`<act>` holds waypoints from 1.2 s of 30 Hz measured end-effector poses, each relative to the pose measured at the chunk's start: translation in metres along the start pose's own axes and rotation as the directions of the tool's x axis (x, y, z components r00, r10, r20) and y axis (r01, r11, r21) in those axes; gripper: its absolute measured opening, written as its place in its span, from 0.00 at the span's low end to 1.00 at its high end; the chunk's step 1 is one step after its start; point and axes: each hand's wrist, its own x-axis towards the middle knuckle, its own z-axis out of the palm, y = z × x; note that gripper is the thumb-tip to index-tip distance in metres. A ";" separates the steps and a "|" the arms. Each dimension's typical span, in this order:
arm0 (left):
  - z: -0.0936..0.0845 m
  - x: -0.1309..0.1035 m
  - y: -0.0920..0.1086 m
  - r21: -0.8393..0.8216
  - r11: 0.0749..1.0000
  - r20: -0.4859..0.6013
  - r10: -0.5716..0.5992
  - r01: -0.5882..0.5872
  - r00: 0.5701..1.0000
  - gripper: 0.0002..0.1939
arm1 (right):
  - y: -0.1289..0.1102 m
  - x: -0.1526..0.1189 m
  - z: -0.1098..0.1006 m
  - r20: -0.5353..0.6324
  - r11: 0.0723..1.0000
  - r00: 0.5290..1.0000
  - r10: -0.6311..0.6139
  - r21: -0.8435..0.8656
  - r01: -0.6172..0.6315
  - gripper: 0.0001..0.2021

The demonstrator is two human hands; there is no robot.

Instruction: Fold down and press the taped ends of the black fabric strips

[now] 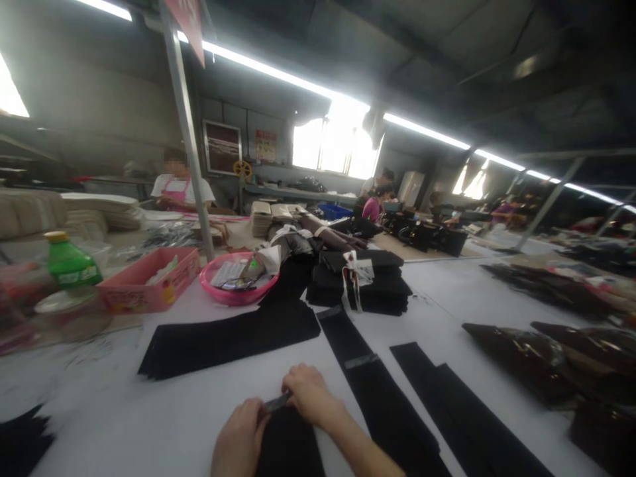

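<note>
White table (173, 421) carries a long black strip (392, 411) and, left of it, a black panel (291, 444) near the wearer. Left hand (239, 434) and right hand (309, 395) at panel's far end; fingers curled in, apparently pinching opposite ends of a grey band (277, 403); fingertips partly hidden.

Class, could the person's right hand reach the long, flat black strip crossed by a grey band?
Probably yes: just white tabletop separates the right hand from that black strip, though the fingers touch another grey band.
</note>
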 end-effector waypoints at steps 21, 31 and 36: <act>-0.032 0.005 0.017 0.227 0.964 0.062 0.131 -0.142 0.989 0.10 | 0.009 -0.009 0.004 -0.137 0.973 0.982 -0.131 0.172 0.154 0.09; -0.025 -0.002 0.015 0.279 0.932 0.006 0.240 -0.232 0.971 0.07 | 0.012 -0.015 0.015 -0.179 0.969 0.967 -0.184 0.134 0.209 0.06; -0.022 -0.003 0.012 0.303 0.917 0.033 0.264 -0.261 0.964 0.08 | 0.012 -0.019 0.019 -0.189 0.969 0.961 -0.201 0.107 0.224 0.09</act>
